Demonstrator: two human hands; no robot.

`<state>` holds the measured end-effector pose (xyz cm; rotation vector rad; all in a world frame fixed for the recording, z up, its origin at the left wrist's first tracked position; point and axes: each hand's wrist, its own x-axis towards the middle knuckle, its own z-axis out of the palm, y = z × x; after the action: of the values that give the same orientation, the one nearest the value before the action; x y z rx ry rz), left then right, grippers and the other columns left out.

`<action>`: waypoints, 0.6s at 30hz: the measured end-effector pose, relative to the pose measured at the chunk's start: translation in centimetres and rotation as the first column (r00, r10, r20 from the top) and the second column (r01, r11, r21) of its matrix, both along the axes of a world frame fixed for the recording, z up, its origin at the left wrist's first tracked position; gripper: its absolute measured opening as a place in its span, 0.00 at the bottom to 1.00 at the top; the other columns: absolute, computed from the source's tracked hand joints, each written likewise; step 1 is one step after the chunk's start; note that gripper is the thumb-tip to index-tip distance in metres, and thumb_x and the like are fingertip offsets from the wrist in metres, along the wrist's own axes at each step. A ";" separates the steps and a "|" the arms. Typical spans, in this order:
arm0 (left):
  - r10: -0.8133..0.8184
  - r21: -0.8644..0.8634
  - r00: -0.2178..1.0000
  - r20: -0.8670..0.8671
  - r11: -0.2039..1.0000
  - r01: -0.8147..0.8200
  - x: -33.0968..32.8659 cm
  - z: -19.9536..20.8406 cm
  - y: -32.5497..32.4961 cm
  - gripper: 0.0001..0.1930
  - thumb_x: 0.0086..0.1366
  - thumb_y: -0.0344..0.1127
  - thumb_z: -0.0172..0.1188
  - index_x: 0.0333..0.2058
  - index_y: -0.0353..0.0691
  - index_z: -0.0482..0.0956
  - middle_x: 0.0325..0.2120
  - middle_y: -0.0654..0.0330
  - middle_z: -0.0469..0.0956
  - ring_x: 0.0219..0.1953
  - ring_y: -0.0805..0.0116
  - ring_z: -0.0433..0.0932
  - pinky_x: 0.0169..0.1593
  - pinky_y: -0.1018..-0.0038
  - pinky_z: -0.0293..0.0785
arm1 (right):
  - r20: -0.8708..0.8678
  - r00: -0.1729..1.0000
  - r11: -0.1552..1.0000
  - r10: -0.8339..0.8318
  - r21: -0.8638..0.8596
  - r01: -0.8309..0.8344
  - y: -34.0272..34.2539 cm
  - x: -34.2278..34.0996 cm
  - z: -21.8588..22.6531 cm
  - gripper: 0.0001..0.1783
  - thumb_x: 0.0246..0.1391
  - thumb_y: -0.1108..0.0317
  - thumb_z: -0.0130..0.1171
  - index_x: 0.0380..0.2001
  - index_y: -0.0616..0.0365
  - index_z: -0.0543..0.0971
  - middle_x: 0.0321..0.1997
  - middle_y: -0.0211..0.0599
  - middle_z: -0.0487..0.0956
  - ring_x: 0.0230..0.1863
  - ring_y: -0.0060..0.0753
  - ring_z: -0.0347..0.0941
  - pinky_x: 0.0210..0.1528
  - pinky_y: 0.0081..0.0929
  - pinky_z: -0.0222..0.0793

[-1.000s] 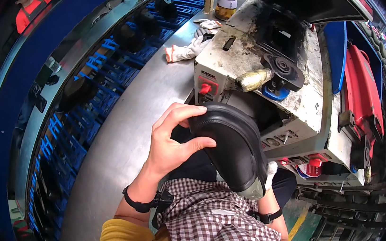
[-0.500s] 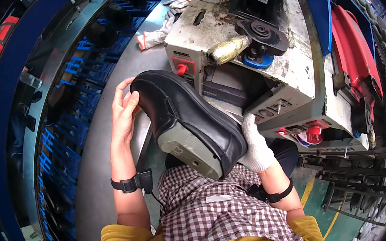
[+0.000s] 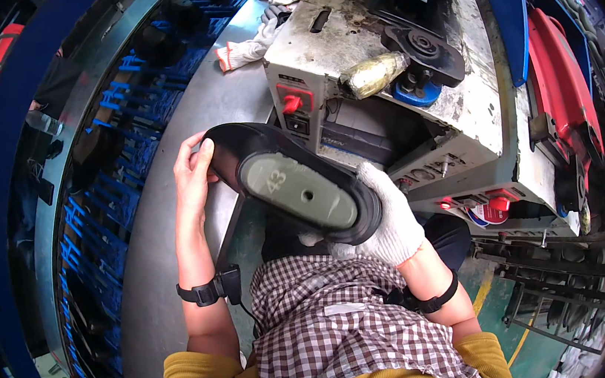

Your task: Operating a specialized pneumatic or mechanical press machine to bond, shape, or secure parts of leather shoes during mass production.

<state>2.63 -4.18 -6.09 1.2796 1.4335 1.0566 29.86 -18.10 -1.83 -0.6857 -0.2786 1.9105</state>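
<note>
A black leather shoe [image 3: 237,142] is held in the air before my lap, its opening facing up. A grey-green shoe last [image 3: 289,189] with a small hole fills the opening. My bare left hand [image 3: 193,173] is closed on the toe end, with its thumb on the upper. At the heel, my right hand [image 3: 395,219], in a white knit glove, is wrapped around the shoe. Part of its fingers is hidden beneath the shoe.
Beyond the shoe stands a worn white machine [image 3: 343,20] with a red switch [image 3: 292,103] and a tape-wrapped handle [image 3: 375,76]. Knit gloves [image 3: 246,52] lie on the metal table [image 3: 156,280]. At left is a rack with blue pegs [image 3: 106,204].
The shoe has been turned so its opening and the last face me, and its side is less visible. My right hand has moved further around the heel.
</note>
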 end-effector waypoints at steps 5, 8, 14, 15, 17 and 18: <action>0.118 0.066 0.988 -0.101 0.992 -0.112 -0.5 1.6 0.8 0.22 0.68 0.53 0.67 0.50 0.41 0.83 0.21 0.73 0.73 0.24 0.84 0.67 0.28 0.81 0.62 | 0.431 0.899 0.929 -0.075 0.357 -0.094 1.3 -1.6 -1.8 0.36 0.72 0.42 0.37 0.71 0.56 0.63 0.64 0.56 0.75 0.53 0.68 0.79 0.32 0.46 0.81; 0.165 0.101 0.975 -0.151 0.983 -0.151 -1.1 1.7 1.4 0.23 0.67 0.54 0.68 0.48 0.39 0.84 0.18 0.74 0.69 0.20 0.84 0.64 0.26 0.80 0.58 | 0.465 0.884 0.929 -0.053 0.347 -0.127 1.8 -2.1 -2.1 0.36 0.72 0.43 0.36 0.71 0.57 0.63 0.64 0.59 0.75 0.50 0.71 0.80 0.28 0.45 0.82; 0.182 0.127 0.963 -0.200 0.979 -0.159 -2.6 0.6 2.1 0.26 0.68 0.56 0.67 0.49 0.37 0.84 0.19 0.73 0.70 0.22 0.84 0.64 0.26 0.78 0.58 | -0.720 0.666 0.959 0.198 0.003 -0.282 3.5 -1.4 -4.0 0.35 0.70 0.52 0.44 0.74 0.58 0.59 0.70 0.67 0.64 0.54 0.70 0.73 0.36 0.46 0.81; 0.164 0.114 0.967 -0.194 0.983 -0.144 -2.7 0.7 2.1 0.26 0.68 0.56 0.66 0.50 0.37 0.84 0.21 0.72 0.71 0.23 0.83 0.66 0.26 0.79 0.59 | -0.753 0.640 0.957 0.153 -0.049 -0.287 3.6 -1.6 -3.8 0.37 0.70 0.49 0.42 0.74 0.57 0.58 0.71 0.70 0.61 0.53 0.70 0.73 0.35 0.46 0.81; 0.147 0.099 0.971 -0.187 0.987 -0.130 -2.6 0.8 2.0 0.27 0.68 0.57 0.65 0.50 0.38 0.84 0.22 0.71 0.73 0.24 0.82 0.67 0.26 0.79 0.61 | -0.782 0.614 0.950 0.104 -0.104 -0.293 3.7 -1.9 -3.9 0.38 0.70 0.46 0.41 0.75 0.55 0.57 0.72 0.72 0.59 0.51 0.71 0.72 0.33 0.46 0.80; 0.134 0.075 0.974 -0.185 0.990 -0.122 -2.4 0.8 2.0 0.28 0.69 0.58 0.64 0.52 0.38 0.84 0.25 0.69 0.76 0.25 0.81 0.69 0.27 0.79 0.63 | -0.788 0.606 0.953 0.106 -0.092 -0.287 3.8 -1.9 -4.1 0.38 0.70 0.46 0.41 0.75 0.56 0.58 0.72 0.71 0.59 0.53 0.71 0.71 0.33 0.46 0.81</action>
<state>0.20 -2.21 -5.25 1.3781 1.6561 1.0964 27.92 -14.30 -5.90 0.1172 0.4369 2.2869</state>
